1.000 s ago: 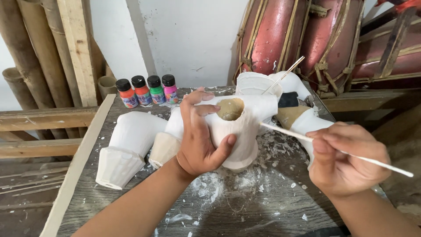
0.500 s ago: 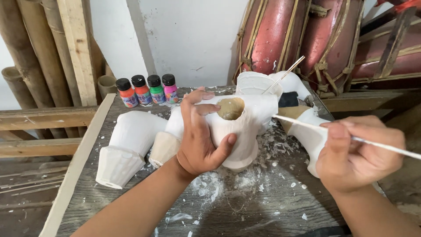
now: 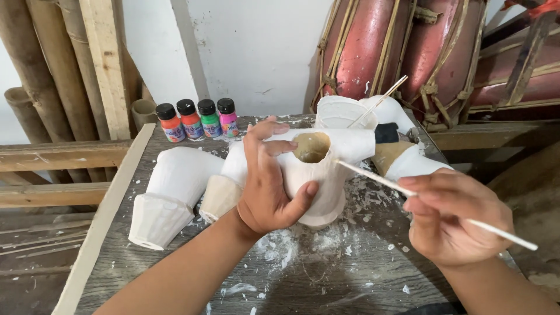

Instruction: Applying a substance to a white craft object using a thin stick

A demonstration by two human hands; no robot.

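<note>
My left hand (image 3: 269,181) grips a white plaster figure (image 3: 332,175) with a round hole at its top, steadying it upright on the worn grey table (image 3: 326,274). My right hand (image 3: 455,219) holds a thin white brush (image 3: 402,189) by its handle. The brush's front end touches the right upper side of the white figure, just beside the hole.
Two more white plaster pieces (image 3: 169,195) lie at the left. Several small paint bottles (image 3: 198,119) stand at the back. A white cup (image 3: 341,114) with a stick in it sits behind. Bamboo poles (image 3: 35,70) and red drums (image 3: 396,52) flank the table. Plaster flakes litter the top.
My right hand has turned and shifted, bringing the brush tip left and up against the figure near the hole. My left hand has stayed in place.
</note>
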